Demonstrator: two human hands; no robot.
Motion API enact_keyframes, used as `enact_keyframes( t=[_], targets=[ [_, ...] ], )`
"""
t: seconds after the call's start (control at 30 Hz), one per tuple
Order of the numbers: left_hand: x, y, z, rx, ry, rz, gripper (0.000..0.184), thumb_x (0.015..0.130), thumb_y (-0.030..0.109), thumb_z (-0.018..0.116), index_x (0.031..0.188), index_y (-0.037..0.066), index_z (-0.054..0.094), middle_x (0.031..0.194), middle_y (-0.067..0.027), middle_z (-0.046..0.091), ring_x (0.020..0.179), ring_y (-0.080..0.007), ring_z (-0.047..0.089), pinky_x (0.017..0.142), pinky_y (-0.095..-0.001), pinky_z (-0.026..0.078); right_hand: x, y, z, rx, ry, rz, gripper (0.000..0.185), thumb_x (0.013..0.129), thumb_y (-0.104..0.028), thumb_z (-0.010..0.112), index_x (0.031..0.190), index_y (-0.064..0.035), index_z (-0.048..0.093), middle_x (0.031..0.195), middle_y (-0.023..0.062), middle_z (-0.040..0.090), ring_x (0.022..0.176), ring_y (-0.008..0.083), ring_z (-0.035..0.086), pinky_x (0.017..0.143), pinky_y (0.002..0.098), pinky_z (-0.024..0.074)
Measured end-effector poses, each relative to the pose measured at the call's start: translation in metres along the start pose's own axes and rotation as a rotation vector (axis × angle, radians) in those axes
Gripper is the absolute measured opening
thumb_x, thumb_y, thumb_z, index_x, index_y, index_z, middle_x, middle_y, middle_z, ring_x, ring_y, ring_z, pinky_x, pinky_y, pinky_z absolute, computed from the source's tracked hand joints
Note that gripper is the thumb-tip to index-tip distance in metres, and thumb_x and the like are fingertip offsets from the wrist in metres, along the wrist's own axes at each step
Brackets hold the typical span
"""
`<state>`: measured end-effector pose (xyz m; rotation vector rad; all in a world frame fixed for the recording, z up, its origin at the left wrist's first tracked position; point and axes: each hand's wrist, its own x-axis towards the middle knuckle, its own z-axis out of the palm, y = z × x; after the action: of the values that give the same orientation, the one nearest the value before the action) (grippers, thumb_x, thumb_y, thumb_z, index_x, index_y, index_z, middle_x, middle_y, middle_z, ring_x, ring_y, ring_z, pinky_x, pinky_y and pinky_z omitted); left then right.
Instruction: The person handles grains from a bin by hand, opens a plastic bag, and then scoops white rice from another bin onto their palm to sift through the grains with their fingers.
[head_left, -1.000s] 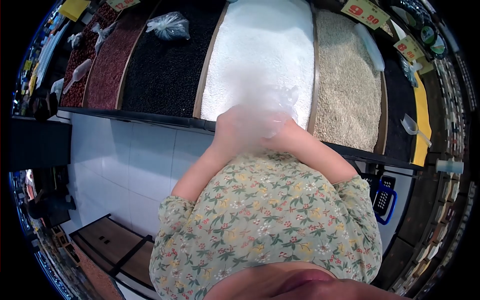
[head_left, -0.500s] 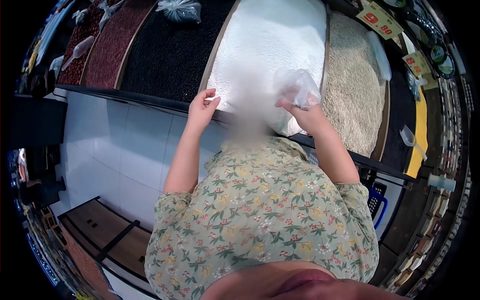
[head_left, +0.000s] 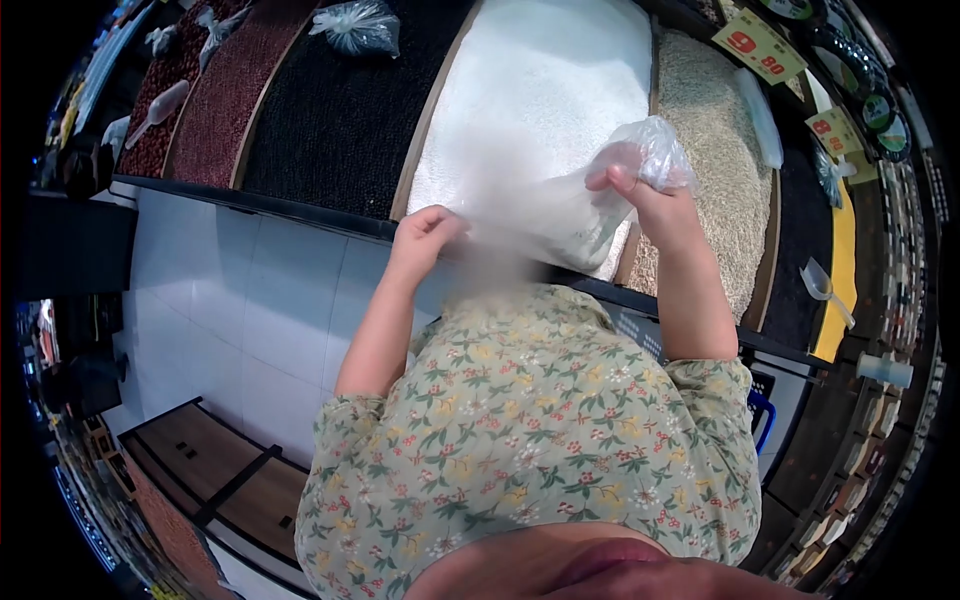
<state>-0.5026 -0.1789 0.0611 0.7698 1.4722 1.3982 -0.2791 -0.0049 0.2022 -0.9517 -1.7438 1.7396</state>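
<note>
A clear plastic bag [head_left: 585,230] with pale contents low in it is stretched out over the front edge of a bin of white grains [head_left: 560,80]. My right hand [head_left: 650,195] is closed round its gathered, crumpled part, at the right side of that bin. My left hand [head_left: 425,240] is at the bin's front left corner, thumb and fingers pinched together. The film runs toward these fingertips and appears held there, though a grey blurred patch between my hands covers part of it.
Left of the white bin lie black beans [head_left: 330,120] with a tied bag [head_left: 358,28] on top, then dark red grains [head_left: 225,100]. A beige grain bin [head_left: 705,190] stands to the right, with a scoop [head_left: 820,280] and price signs [head_left: 760,45] beyond.
My right hand has moved right and slightly up, stretching the bag. My left hand has shifted right and down, its fingers going from apart to pinched.
</note>
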Motion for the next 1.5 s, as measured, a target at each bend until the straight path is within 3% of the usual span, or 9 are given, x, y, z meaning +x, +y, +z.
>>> enact_keyframes(
  t=[0.07, 0.27, 0.47, 0.53, 0.7, 1.1, 1.2, 1.3, 1.5],
  targets=[
    [-0.001, 0.027, 0.004, -0.024, 0.019, 0.136, 0.012, 0.087, 0.007, 0.056, 0.081, -0.001, 0.063, 0.078, -0.0055, 0.064, 0.074, -0.0110, 0.059, 0.071, -0.0238, 0.046, 0.014, -0.012, -0.013, -0.031, -0.042, -0.286, 0.021, 0.083, -0.024, 0.065, 0.084, -0.0035, 0.066, 0.080, 0.0052, 0.065, 0.078, 0.0146, 0.061, 0.072, 0.0289, 0.0483],
    [0.014, 0.136, 0.017, 0.032, -0.015, 0.643, 0.008, 0.087, 0.001, 0.055, 0.082, -0.003, 0.060, 0.079, -0.0048, 0.059, 0.074, -0.0106, 0.054, 0.071, -0.0229, 0.042, 0.078, -0.046, -0.061, 0.210, -0.058, -0.190, 0.021, 0.087, -0.023, 0.058, 0.085, -0.0036, 0.065, 0.085, 0.0078, 0.065, 0.085, 0.0186, 0.061, 0.082, 0.0331, 0.0459],
    [0.058, 0.227, 0.045, 0.322, 0.042, 0.853, 0.015, 0.086, 0.008, 0.060, 0.075, -0.002, 0.058, 0.067, -0.0007, 0.055, 0.064, -0.0062, 0.048, 0.059, -0.0196, 0.037, 0.154, -0.073, -0.089, 0.223, -0.112, -0.073, 0.024, 0.091, -0.029, 0.053, 0.090, -0.0076, 0.065, 0.091, 0.0049, 0.064, 0.093, 0.0167, 0.059, 0.086, 0.0344, 0.0451],
    [0.073, 0.245, 0.044, 0.450, 0.020, 0.784, 0.012, 0.089, 0.005, 0.055, 0.082, -0.003, 0.061, 0.077, -0.0025, 0.059, 0.073, -0.0081, 0.053, 0.069, -0.0204, 0.042, 0.170, -0.077, -0.095, 0.006, -0.128, 0.020, 0.024, 0.090, -0.029, 0.054, 0.092, -0.0071, 0.064, 0.092, 0.0053, 0.064, 0.092, 0.0173, 0.059, 0.083, 0.0348, 0.0463],
    [0.110, 0.240, 0.048, 0.594, 0.139, 0.728, 0.016, 0.088, 0.011, 0.058, 0.080, -0.002, 0.061, 0.071, 0.0002, 0.058, 0.068, -0.0050, 0.051, 0.064, -0.0189, 0.040, 0.214, -0.050, -0.098, -0.187, -0.090, 0.090, 0.025, 0.088, -0.028, 0.055, 0.093, -0.0048, 0.064, 0.092, 0.0064, 0.065, 0.090, 0.0185, 0.059, 0.077, 0.0371, 0.0496],
    [0.113, 0.134, 0.025, 0.393, 0.370, 0.417, 0.013, 0.086, 0.010, 0.062, 0.091, 0.002, 0.053, 0.081, 0.0012, 0.055, 0.069, -0.0052, 0.051, 0.063, -0.0190, 0.043, 0.240, -0.009, -0.090, 0.035, -0.171, 0.108, 0.022, 0.091, -0.025, 0.052, 0.083, -0.0063, 0.062, 0.086, 0.0068, 0.065, 0.085, 0.0189, 0.062, 0.078, 0.0373, 0.0489],
    [0.101, 0.115, 0.036, 0.813, 0.351, 0.136, 0.031, 0.076, 0.028, 0.073, 0.078, 0.001, 0.059, 0.069, -0.0043, 0.060, 0.063, -0.0127, 0.057, 0.060, -0.0260, 0.046, 0.239, -0.010, -0.086, 0.056, -0.152, 0.118, 0.023, 0.091, -0.025, 0.052, 0.084, -0.0064, 0.062, 0.086, 0.0066, 0.065, 0.085, 0.0188, 0.062, 0.078, 0.0371, 0.0487],
    [0.107, 0.083, 0.043, 1.190, 0.228, 0.042, 0.048, 0.078, 0.048, 0.063, 0.070, 0.001, 0.063, 0.066, -0.0131, 0.063, 0.064, -0.0287, 0.062, 0.062, -0.0363, 0.048, 0.238, -0.013, -0.083, 0.058, -0.145, 0.102, 0.023, 0.091, -0.026, 0.052, 0.085, -0.0065, 0.063, 0.085, 0.0061, 0.065, 0.085, 0.0183, 0.062, 0.077, 0.0367, 0.0486],
    [0.126, 0.067, 0.049, 1.199, 0.185, 0.237, 0.042, 0.086, 0.037, 0.054, 0.075, -0.002, 0.064, 0.071, -0.0193, 0.061, 0.066, -0.0353, 0.060, 0.062, -0.0383, 0.048, 0.237, -0.013, -0.086, 0.014, -0.126, 0.089, 0.025, 0.088, -0.028, 0.058, 0.094, -0.0049, 0.063, 0.091, 0.0077, 0.066, 0.088, 0.0195, 0.063, 0.079, 0.0370, 0.0485]
  ],
)
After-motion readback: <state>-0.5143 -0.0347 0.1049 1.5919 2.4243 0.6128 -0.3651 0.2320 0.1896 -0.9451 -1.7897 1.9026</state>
